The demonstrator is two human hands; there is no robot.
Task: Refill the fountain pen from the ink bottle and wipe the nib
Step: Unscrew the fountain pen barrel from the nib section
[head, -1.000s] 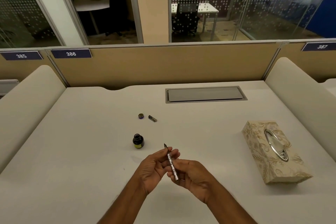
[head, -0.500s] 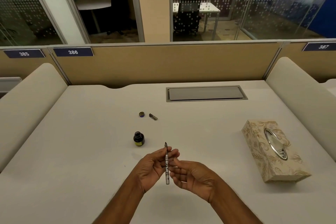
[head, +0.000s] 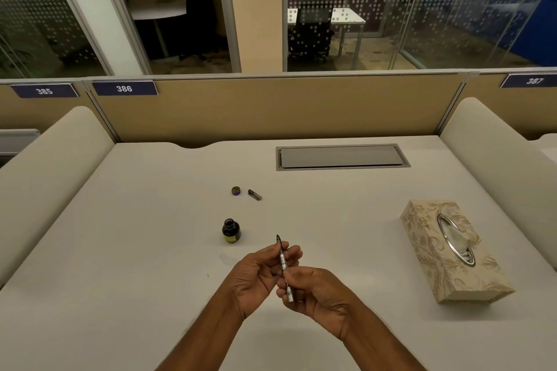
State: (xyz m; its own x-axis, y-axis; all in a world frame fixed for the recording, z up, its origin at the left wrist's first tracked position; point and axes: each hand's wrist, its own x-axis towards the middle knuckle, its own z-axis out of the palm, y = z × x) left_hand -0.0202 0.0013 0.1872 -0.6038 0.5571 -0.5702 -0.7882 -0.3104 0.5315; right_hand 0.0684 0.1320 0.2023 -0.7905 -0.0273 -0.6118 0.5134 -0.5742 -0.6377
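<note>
Both hands meet over the near middle of the worktop, sharing one fountain pen. The left hand curls its fingers around the upper part of the pen, just below the nib, which points up and away from the person. The right hand pinches the lower, silvery end between thumb and fingertips, its remaining fingers loosely bent. The pen hangs clear of the surface.

The ink bottle stands uncapped to the left of the hands and a little further from the near edge, close to the pen. Its cap and a small dark pen part lie together further back, toward the middle of the worktop. A patterned tissue box sits well apart toward the right edge, a tissue showing in its oval slot.

The risks appear plain. The open bottle is small and looks easy to tip; a careless reach by the left hand could knock it and spill ink across the pale surface. A nib that carries ink could drip or mark the fingers wrapped so near it. Twisting the lower end with a loose grip could let the pen slip and fall. The tissues, needed for wiping, lie a stretch away from any wet nib.
</note>
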